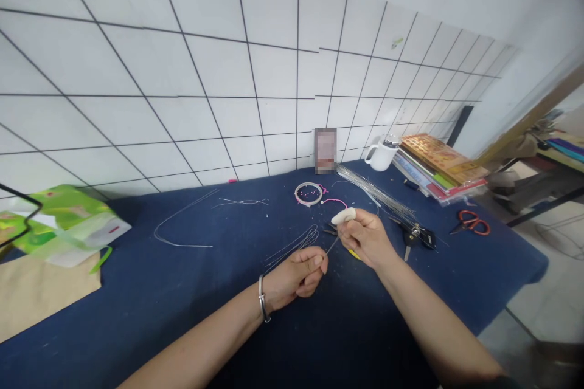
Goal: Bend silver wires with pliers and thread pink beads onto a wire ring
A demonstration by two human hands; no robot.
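Observation:
My left hand (298, 272), a silver bangle on its wrist, is closed in a pinch on thin metal wire (333, 247). The wire stretches up to my right hand (365, 236), whose fingers pinch its other end; a white cover (343, 216) wraps one fingertip. Just behind my left hand are looped wires (296, 243); whether they join the held piece, I cannot tell. Pliers (329, 230) with a yellow grip (354, 254) lie partly hidden behind my right hand. Beyond the hands sits a round ring-shaped dish (297, 196) with small pink beads in it and pink thread beside it.
Loose wires (182, 245) lie at left on the blue cloth (159, 310), near a green bag (64, 209) and brown paper (50, 292). At right are a wire bundle (378, 190), keys (409, 243), red-handled scissors (469, 222), a white mug (382, 156) and stacked books (442, 164). A tiled wall stands behind.

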